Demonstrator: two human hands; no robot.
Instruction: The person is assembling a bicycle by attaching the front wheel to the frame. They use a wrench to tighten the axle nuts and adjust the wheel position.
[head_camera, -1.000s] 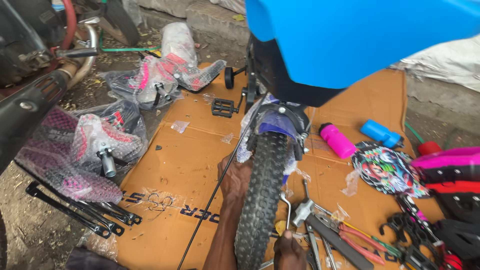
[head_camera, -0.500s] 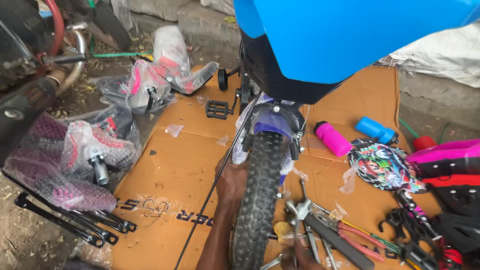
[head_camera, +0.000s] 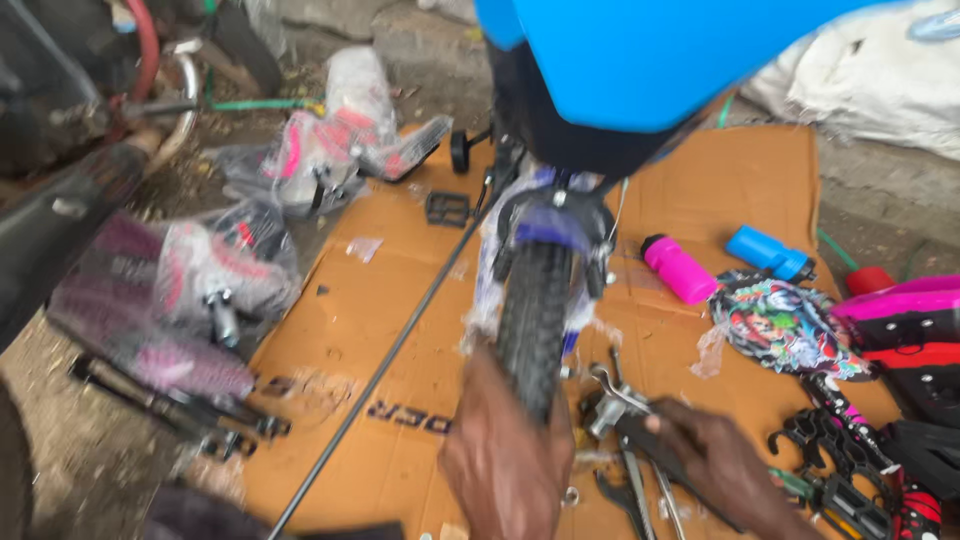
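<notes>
A flattened cardboard sheet (head_camera: 400, 330) covers the ground, and over it hangs a bright blue bicycle body panel (head_camera: 640, 60) at the top of the view. Below that stands a small knobby bicycle tyre (head_camera: 535, 320) under a purple mudguard (head_camera: 548, 225), upright and pointing toward the camera. A long thin black rod (head_camera: 400, 340) lies slantwise across the cardboard to the tyre's left.

The left hand (head_camera: 505, 465) rests against the near end of the tyre, fingers curled onto the tread (how firmly it clasps cannot be told through the blur). The right hand (head_camera: 720, 470) is closed around a dark tool handle (head_camera: 650, 445) among the loose spanners (head_camera: 620, 400) just right of the tyre.

Farther right lie a pink bottle (head_camera: 680, 270) and a blue bottle (head_camera: 768, 253), close together, and a black pedal (head_camera: 447, 208) sits near the mudguard's left.
</notes>
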